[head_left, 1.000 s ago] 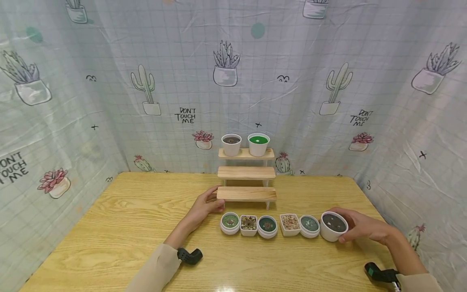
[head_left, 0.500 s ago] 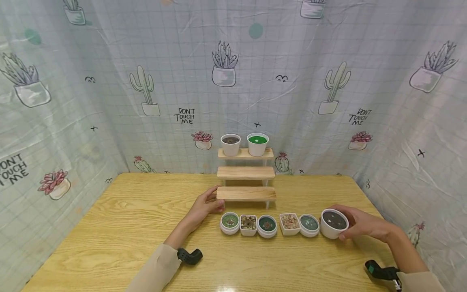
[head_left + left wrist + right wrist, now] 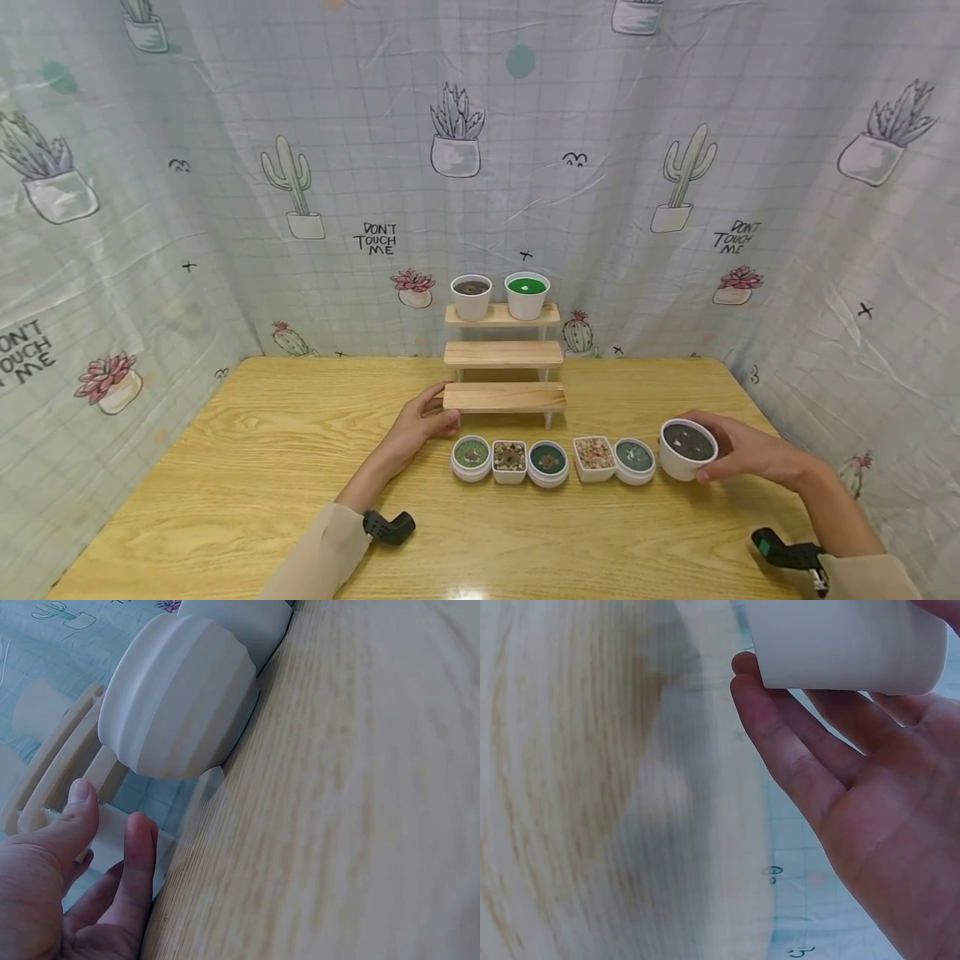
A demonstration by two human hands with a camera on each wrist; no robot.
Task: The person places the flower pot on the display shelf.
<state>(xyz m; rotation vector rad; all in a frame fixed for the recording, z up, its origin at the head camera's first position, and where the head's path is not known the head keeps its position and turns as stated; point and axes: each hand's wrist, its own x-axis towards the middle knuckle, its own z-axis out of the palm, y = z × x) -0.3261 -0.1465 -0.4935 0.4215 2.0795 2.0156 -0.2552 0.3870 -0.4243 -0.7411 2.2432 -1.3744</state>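
Note:
My right hand (image 3: 746, 450) grips a round white pot (image 3: 678, 467) with a dark grey top, thumb in front and fingers behind. In the right wrist view the white pot (image 3: 847, 645) is held off the table, fingers along its underside. My left hand (image 3: 420, 423) holds the left end of the lowest step of a three-step wooden display stand (image 3: 504, 397). In the left wrist view the thumb (image 3: 75, 810) lies by the step's end, and the other fingers curl around the clear leg. Two white pots stand on the top step, one brown-topped (image 3: 471, 304), one green-topped (image 3: 527, 304).
Several small white pots line up before the stand: a green-topped round one (image 3: 471, 471), a square pebble-topped one (image 3: 510, 475), a dark green round one (image 3: 548, 479), a square one with pale gravel (image 3: 595, 475) and a grey-green round one (image 3: 633, 475). A printed curtain (image 3: 480, 225) hangs behind the table (image 3: 480, 542).
The right hand has raised the dark-topped pot a little off the table beside the row. My left hand keeps its place at the stand. The head view has shifted slightly.

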